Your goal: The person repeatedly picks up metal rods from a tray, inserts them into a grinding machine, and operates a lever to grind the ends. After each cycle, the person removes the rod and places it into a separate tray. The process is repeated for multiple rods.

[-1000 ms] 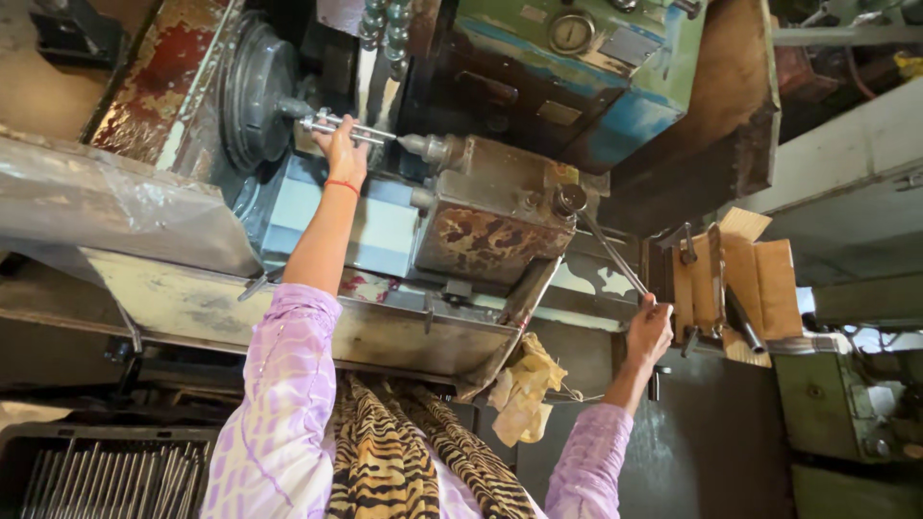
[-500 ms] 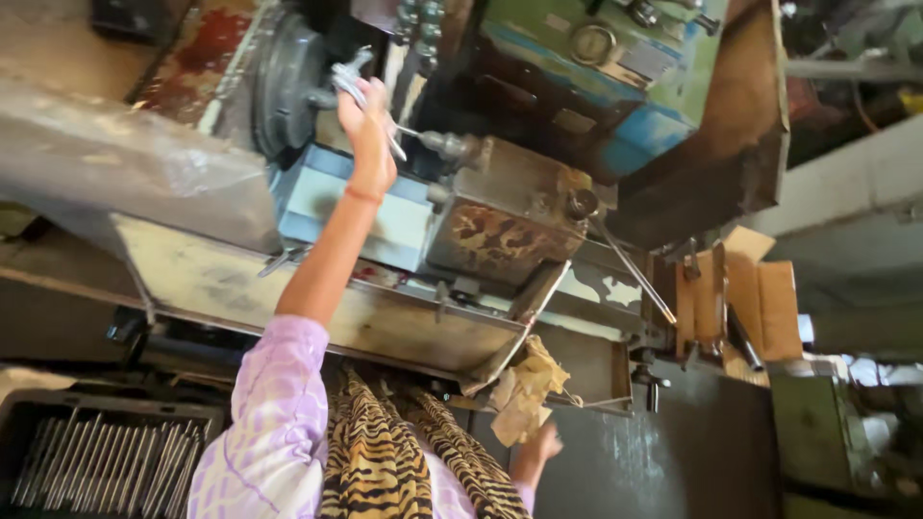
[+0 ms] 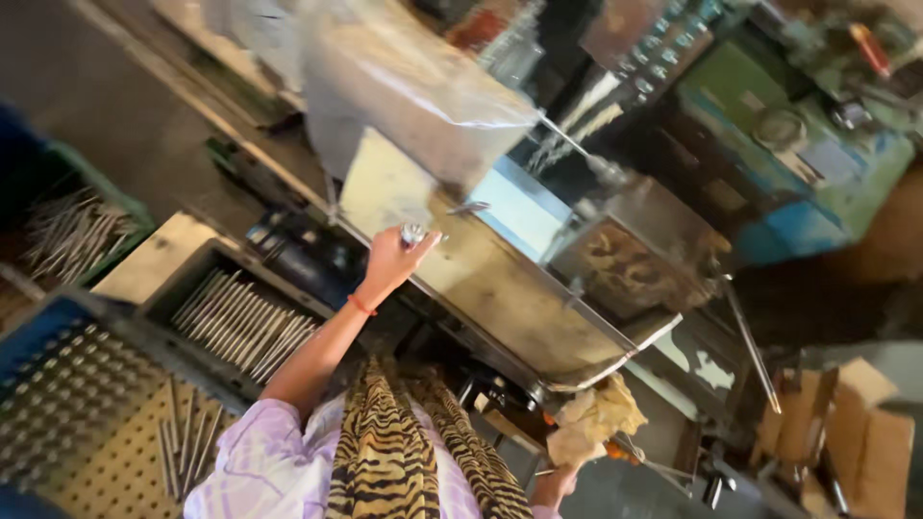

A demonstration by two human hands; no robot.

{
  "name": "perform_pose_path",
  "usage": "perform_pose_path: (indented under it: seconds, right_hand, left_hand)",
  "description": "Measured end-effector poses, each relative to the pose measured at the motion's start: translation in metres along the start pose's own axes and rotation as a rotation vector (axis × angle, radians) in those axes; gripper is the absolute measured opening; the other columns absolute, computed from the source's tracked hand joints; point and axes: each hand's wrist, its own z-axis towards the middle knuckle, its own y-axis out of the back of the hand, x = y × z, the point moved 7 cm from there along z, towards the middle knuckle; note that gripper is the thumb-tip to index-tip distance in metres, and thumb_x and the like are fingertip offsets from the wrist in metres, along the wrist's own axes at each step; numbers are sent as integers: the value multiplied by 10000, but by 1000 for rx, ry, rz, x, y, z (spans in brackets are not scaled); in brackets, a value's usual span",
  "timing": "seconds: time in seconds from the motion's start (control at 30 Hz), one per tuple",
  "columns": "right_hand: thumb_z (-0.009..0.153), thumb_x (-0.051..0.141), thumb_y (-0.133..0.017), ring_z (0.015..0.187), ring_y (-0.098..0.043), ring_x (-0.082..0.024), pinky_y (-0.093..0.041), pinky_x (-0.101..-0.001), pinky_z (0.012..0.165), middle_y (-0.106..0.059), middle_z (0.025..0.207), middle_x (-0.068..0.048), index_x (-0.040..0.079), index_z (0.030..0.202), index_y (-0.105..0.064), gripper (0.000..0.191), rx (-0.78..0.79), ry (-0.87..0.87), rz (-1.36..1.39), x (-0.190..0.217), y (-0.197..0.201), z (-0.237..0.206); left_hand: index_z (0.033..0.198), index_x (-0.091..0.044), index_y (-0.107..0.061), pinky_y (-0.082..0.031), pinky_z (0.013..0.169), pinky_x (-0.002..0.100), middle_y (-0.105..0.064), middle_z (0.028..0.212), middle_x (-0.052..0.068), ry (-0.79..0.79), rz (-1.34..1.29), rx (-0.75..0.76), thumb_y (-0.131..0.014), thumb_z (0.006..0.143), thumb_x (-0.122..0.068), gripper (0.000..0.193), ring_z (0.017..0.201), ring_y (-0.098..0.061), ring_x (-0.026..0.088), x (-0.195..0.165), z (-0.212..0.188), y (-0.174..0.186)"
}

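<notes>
A small shiny metal piece (image 3: 413,234) is pinched between the fingertips of the left hand (image 3: 392,258), which is raised in front of the slanted, stained sheet-metal tray (image 3: 500,288) of the machine. The fingers are pressed together around the piece, and a thin red band (image 3: 361,305) is worn at the wrist. The arm is covered from the elbow down by a pale lilac patterned sleeve (image 3: 264,461), and a tiger-striped scarf (image 3: 385,452) hangs beside it.

The right hand (image 3: 558,483) is seen low at the bottom edge, just under a crumpled yellowish rag (image 3: 596,418); whether it is spread or closed cannot be told, as only part of it shows.

Below and to the left of the raised hand, a dark tray of long thin metal rods (image 3: 240,322) is placed, and further left a perforated board (image 3: 106,423) carries a few more rods. Behind the metal tray, a blue-green machine housing (image 3: 798,183) is visible, blurred. Brown cardboard boxes (image 3: 846,423) stand at the right edge.
</notes>
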Motion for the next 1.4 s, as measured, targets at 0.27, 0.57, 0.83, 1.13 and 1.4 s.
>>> perform_pose_path:
  seconds: [0.27, 0.57, 0.83, 1.13, 1.4]
  right_hand:
    - [1047, 390, -627, 549, -498, -111, -388, -269, 504, -579, 708, -12, 52, 929, -631, 358, 716, 40, -594, -138, -174, -171]
    - [1113, 359, -489, 506, -334, -47, -261, -247, 459, -394, 625, 53, 52, 941, -590, 366, 1760, 211, -622, -237, -276, -430]
    - [1109, 333, -490, 483, -308, -35, -255, -232, 428, -363, 610, 64, 67, 1026, -583, 294, 1799, 255, -614, -253, -258, -466]
    - [1082, 341, -501, 427, -309, -38, -249, -236, 397, -349, 573, 63, 47, 1182, -648, 344, 1638, 96, -715, -271, -239, -473]
    - [991, 161, -671, 429, -355, -32, -310, -258, 404, -534, 703, 26, 44, 1176, -630, 222, 1515, 156, -442, -272, -217, -491]
  left_hand:
    - [833, -82, -612, -477, 507, 398, -626, 594, 79, 74, 277, -197, -767, 850, -548, 491, 557, -640, 280, 71, -65, 125]
    - [637, -80, -519, -331, 482, 289, -480, 581, -54, 223, -599, -365, -792, 905, -261, 423, 567, -416, 32, 105, -122, 167]
    - [644, -94, -528, -280, 487, 289, -428, 595, -77, 164, -542, -508, -764, 929, -226, 393, 572, -366, 26, 116, -158, 228]
    - [629, -73, -519, -322, 450, 290, -432, 518, -34, 80, -219, -599, -853, 853, -257, 442, 504, -380, 47, 102, -191, 260]
    - [643, -56, -484, -288, 478, 284, -401, 573, -57, 4, -389, -673, -795, 915, -191, 434, 578, -351, 35, 86, -182, 265]
